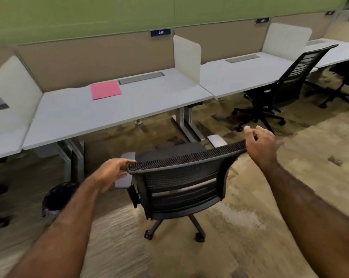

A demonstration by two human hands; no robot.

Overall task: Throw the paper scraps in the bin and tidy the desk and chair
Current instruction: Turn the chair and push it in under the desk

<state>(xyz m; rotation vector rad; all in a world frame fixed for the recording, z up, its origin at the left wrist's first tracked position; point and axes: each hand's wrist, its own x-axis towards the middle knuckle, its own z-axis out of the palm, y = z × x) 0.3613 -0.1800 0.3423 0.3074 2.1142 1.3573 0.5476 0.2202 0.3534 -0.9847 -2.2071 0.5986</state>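
- Behind the desk [117, 115], on the carpet, stands a black mesh office chair [179, 177], its backrest toward the camera and its seat facing the desk edge but not tucked under it.
- Left hand [114, 172] rests at the left corner of the backrest's top rail — fingertips touch the mesh edge, the fingers extended and the grip loose rather than wrapped around it.
- Right hand [261, 145] sits at the right corner of the top rail; the fingers are curled, the thumb lifted above, and I cannot tell whether the grip actually closes on the rail.
- Pink folder [106, 90] lies flat on the desk near the back, just beside the grey cable hatch [141, 78] and well apart from the chair.
- Bin [58, 199] with a dark liner stands on the floor to the left of the chair, near the desk leg, partly hidden by the left forearm.
- White divider panel [186, 57] stands upright at the right end of the desk, below a blue plate [160, 32] reading 248.
- Second black chair [284, 87] stands at the neighbouring desk on the right — angled, pulled out from it.
- No paper scraps show on the desk surface.
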